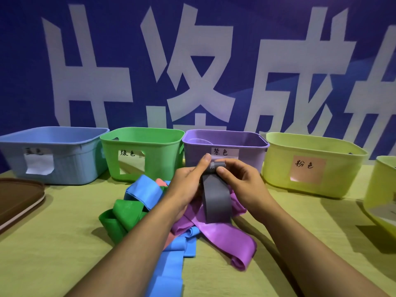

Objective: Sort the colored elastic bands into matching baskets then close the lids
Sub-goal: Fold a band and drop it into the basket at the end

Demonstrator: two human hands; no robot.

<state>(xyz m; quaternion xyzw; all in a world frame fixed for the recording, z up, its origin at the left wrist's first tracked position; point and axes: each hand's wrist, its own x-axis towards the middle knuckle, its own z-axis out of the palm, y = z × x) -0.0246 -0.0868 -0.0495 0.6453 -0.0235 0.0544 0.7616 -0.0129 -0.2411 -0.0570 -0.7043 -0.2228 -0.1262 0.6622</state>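
Left hand (188, 179) and right hand (240, 181) both pinching grey elastic band (216, 200) top, band pile (171, 221) partly hidden beneath forearms, rightmost basket (383, 194) cut off.

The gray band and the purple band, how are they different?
The gray band is held up off the table, pinched at its top by the left hand and the right hand; the purple band lies loose on the table, touched by no hand. The gray band hangs as a neat loop; the purple band sprawls crumpled and twisted. The gray one looks dull, the purple one bright. Both are wide, flat elastic bands.
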